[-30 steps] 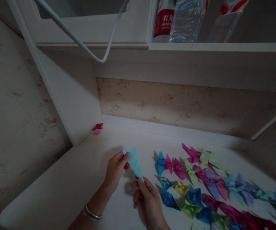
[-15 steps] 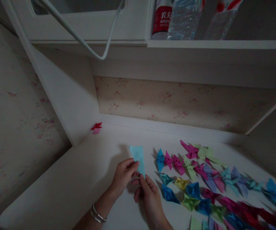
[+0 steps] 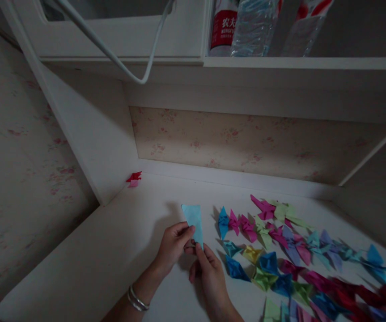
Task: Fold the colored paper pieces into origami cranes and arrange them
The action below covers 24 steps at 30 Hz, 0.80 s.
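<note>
A light blue piece of folded paper [image 3: 193,218] is held up over the white desk, wide at its top and narrowing toward the bottom. My left hand [image 3: 174,241] pinches its left side between thumb and fingers. At the lower tip, my right hand [image 3: 209,277] grips the paper with thumb and forefinger. The fingertips of both hands nearly meet, and they hide the paper's lower end. Just right of my right hand lie folded paper pieces, the nearest being a blue one [image 3: 237,269] and a teal one [image 3: 231,248].
Rows of colourful origami pieces [image 3: 265,281] cover the desk's right side. A small red and pink paper piece [image 3: 134,179] lies at the back left corner. Overhead are a shelf with water bottles [image 3: 253,29] and a hanging white cable [image 3: 142,80].
Both hands keep hold of the light blue paper in almost the same place. The right hand's lower fingers have shifted slightly. The camera view has moved a little.
</note>
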Motion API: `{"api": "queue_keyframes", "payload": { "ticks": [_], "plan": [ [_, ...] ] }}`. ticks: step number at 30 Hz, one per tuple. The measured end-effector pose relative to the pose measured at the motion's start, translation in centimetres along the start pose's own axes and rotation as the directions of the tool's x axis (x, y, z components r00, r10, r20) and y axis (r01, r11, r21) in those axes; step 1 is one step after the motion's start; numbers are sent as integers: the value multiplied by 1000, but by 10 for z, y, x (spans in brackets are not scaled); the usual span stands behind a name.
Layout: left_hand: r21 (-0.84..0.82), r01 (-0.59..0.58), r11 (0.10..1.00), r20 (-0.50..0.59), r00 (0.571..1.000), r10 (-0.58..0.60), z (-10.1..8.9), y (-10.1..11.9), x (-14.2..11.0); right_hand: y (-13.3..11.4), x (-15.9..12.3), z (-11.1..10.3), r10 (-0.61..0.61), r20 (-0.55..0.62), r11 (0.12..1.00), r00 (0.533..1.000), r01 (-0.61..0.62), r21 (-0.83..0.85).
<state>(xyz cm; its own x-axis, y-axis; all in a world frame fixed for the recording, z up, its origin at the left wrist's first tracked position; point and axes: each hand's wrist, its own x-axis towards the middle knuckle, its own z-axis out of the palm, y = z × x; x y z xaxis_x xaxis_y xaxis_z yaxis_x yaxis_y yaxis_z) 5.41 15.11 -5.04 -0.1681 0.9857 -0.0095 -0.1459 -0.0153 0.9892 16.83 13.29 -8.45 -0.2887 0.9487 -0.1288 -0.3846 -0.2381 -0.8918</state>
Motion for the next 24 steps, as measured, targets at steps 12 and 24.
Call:
{"api": "queue_keyframes", "payload": {
  "ticks": [12, 24],
  "plan": [
    [33, -21, 999, -17, 1000, 21, 2, 6, -2, 5, 1, -1, 11, 41, 1000, 999, -10, -22],
    [12, -60, 998, 55, 997, 59, 0, 1, -8, -22, -34, -8, -166, -66, 909, 984, 127, -397]
  ]
}}
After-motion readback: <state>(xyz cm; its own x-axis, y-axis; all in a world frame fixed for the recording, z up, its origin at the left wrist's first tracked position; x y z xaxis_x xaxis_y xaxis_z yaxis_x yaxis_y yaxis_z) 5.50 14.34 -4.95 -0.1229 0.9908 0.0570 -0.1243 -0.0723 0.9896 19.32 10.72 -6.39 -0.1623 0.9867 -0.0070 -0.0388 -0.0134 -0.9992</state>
